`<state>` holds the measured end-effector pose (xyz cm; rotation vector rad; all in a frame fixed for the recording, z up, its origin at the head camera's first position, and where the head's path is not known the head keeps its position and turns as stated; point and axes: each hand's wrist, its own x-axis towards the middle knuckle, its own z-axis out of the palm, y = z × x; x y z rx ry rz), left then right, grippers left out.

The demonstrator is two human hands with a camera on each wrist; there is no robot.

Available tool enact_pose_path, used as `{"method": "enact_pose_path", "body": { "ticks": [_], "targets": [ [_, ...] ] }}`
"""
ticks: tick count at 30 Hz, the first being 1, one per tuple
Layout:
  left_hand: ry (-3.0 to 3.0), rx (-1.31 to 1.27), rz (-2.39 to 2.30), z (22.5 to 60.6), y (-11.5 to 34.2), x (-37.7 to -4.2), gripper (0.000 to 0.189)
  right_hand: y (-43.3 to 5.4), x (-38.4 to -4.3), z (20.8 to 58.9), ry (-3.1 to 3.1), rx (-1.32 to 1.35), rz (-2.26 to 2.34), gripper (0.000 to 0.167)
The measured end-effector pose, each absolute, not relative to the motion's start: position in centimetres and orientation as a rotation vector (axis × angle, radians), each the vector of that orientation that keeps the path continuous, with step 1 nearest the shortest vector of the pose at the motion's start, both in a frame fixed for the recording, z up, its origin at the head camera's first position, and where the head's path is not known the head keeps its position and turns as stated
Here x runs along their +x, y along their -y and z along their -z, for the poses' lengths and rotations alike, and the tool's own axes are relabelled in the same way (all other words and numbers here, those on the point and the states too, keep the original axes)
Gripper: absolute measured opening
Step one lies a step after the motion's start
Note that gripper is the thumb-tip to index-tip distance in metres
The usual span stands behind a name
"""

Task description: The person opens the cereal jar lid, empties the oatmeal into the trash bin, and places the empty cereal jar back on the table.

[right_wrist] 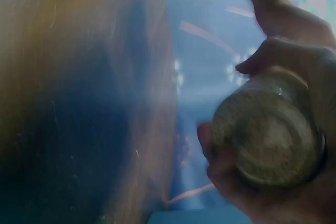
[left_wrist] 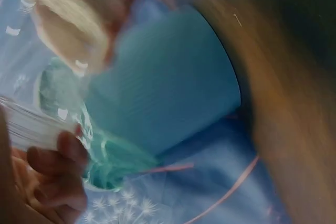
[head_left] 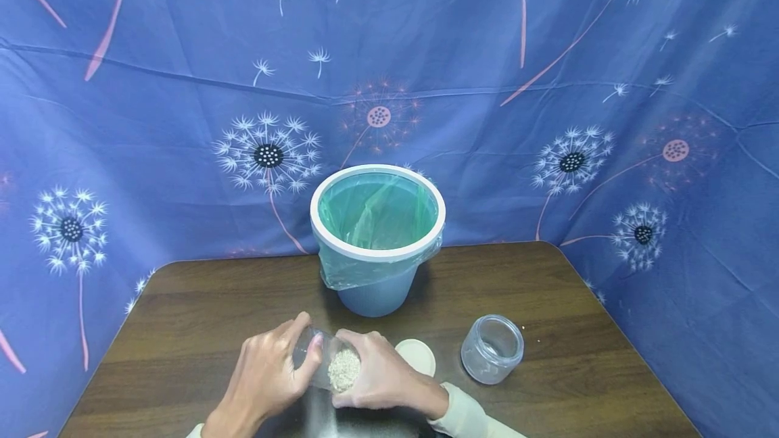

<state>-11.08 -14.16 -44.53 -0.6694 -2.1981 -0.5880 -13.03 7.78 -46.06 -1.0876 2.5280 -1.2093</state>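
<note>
Between both hands, low in the head view, lies a tilted clear jar (head_left: 322, 357) with pale flaky grain (head_left: 344, 369) gathered at its right end. My left hand (head_left: 268, 367) grips the jar's left end, thumb across its side. Around the grain-filled end curls my right hand (head_left: 383, 374). The right wrist view shows the jar's round base (right_wrist: 268, 137), grain behind it, within that hand's grasp. In the left wrist view the grain (left_wrist: 71, 24) is blurred, and left fingers (left_wrist: 58, 166) bend against the clear wall. Whether the mouth is covered I cannot tell.
A blue bin (head_left: 374, 296) with a white rim and green liner bag stands behind the hands. Right of the right hand, a pale round lid (head_left: 416, 357) lies on the brown table (head_left: 201, 303). Farther right stands another clear jar (head_left: 491, 350), with crumbs beside it.
</note>
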Motion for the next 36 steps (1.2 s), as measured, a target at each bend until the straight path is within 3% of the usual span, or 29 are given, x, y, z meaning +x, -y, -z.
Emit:
{"method": "enact_pose_path", "body": {
  "ticks": [5, 15, 28, 36],
  "targets": [
    [2.310, -0.571, 0.652, 44.5, 14.0, -11.0, 0.016, -7.7, -13.5, 45.9, -2.624, -1.099, 1.132, 0.051],
    [2.384, -0.580, 0.751, 44.7, 14.3, -11.2, 0.017, -8.0, -13.9, 45.6, -2.625, -1.084, 1.136, 0.047],
    [1.891, -1.141, 0.607, 44.6, 15.5, -11.9, 0.053, -8.8, -14.0, 44.4, -2.170, -1.165, 1.193, 0.040],
    [1.590, -1.295, 0.516, 42.9, 15.2, -12.5, 0.049, -8.6, -13.9, 44.0, -2.064, -1.288, 1.085, 0.040]
  ]
}}
